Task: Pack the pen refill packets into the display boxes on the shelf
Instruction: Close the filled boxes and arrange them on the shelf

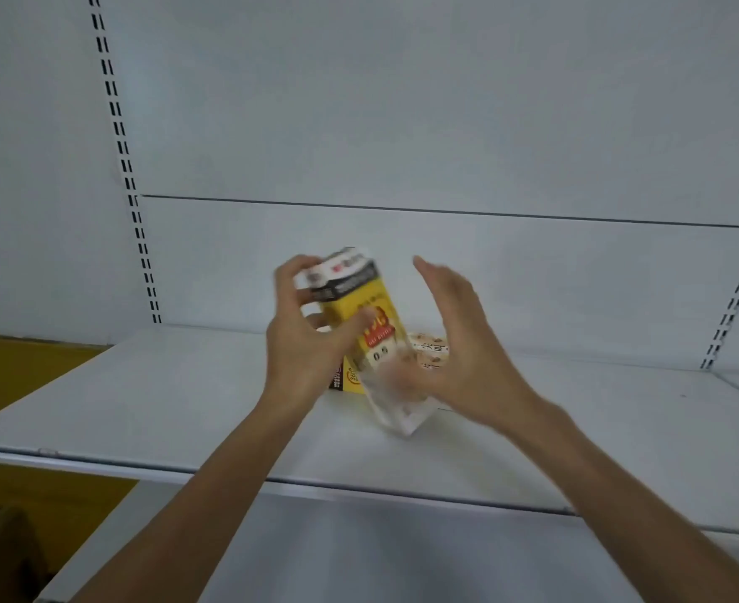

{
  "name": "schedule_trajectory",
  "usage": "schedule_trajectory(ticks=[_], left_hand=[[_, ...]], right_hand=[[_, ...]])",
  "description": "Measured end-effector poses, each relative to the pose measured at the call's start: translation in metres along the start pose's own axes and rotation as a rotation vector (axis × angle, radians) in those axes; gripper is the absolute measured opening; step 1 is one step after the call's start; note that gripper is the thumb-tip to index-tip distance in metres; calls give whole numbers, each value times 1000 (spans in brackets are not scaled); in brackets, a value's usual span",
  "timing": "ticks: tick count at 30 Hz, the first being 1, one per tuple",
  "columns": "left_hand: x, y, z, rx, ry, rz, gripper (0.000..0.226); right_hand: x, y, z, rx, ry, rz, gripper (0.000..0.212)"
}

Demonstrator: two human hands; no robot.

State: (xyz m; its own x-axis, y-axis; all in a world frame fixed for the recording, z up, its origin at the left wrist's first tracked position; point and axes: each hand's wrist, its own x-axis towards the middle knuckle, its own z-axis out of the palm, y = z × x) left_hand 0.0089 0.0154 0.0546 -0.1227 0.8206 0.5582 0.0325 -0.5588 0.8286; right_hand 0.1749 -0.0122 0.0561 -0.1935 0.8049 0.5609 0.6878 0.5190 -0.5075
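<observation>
Gripping tilted refill packet (350, 298) w/ L hand (302, 346) fingers curled; R hand (463, 350) fingers straight, holding nothing, beside it.

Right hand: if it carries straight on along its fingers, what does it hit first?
Probably the back panel: the right hand is open, fingers aimed up and away, just right of the packet in the left hand. Depth is unclear.

— What colours do I have on the packet (361, 324)?
— I read yellow, with a black-and-white top band, red lettering and a clear lower end.
— And behind it?
— A yellow display box (350, 378) edged black and a cream box (431, 350) with brown marks, on a white shelf (185, 398). Black slots run up the white upright (119, 137).
</observation>
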Motion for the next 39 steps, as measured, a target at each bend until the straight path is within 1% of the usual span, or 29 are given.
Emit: schedule_trajectory(ticks=[1,2,4,6,8,9,10,11,13,14,15,16,18,20,24,27,30,33,35,37,39], left_hand=[[-1,-1,0,-78,89,-77,60],[-3,-2,0,-128,142,-146,59],[-7,-9,-2,-131,148,-251,58],[-9,-22,-13,-35,111,-310,55],[-2,-34,-29,175,57,-336,49],[3,-39,-36,267,10,-358,49],[7,-43,-42,329,-57,-388,55],[9,-47,-46,361,-149,-420,69],[10,-53,-49,345,-375,-470,113],[9,-54,-48,332,-483,-487,131],[8,-55,-47,343,-579,-496,140],[10,-57,-45,367,-658,-492,139],[13,-60,-40,436,-729,-464,124],[20,-64,-36,468,-733,-452,116],[33,-75,-28,425,-703,-469,113],[39,-84,-19,421,-652,-471,112],[46,-92,-12,408,-601,-464,115],[53,-95,-11,395,-615,-481,117],[55,-96,-12,393,-622,-514,114],[55,-99,-12,383,-606,-512,112],[55,-100,-14,357,-611,-499,107]], right_hand=[[-12,3,9,-50,4,69,102],[-22,6,16,-123,1,113,100],[-39,17,20,-254,-32,133,87],[-49,27,12,-234,-77,153,79],[-55,37,5,-231,-125,162,77],[-56,42,2,-264,-128,152,78],[-57,47,0,-290,-126,157,82],[-57,48,-2,-284,-137,201,89],[-55,45,-5,-150,-178,338,100],[-53,45,-6,-51,-193,387,100],[-50,46,-7,32,-207,421,97],[-45,49,-6,102,-219,449,92],[-36,58,-4,236,-282,485,85],[-26,69,-2,299,-339,510,84],[-5,86,0,366,-385,546,97],[8,95,0,429,-394,570,95],[16,102,1,467,-386,595,91],[18,102,4,425,-352,604,92],[19,102,7,424,-330,630,100],[18,104,12,491,-307,674,110],[18,103,16,564,-267,694,110]])
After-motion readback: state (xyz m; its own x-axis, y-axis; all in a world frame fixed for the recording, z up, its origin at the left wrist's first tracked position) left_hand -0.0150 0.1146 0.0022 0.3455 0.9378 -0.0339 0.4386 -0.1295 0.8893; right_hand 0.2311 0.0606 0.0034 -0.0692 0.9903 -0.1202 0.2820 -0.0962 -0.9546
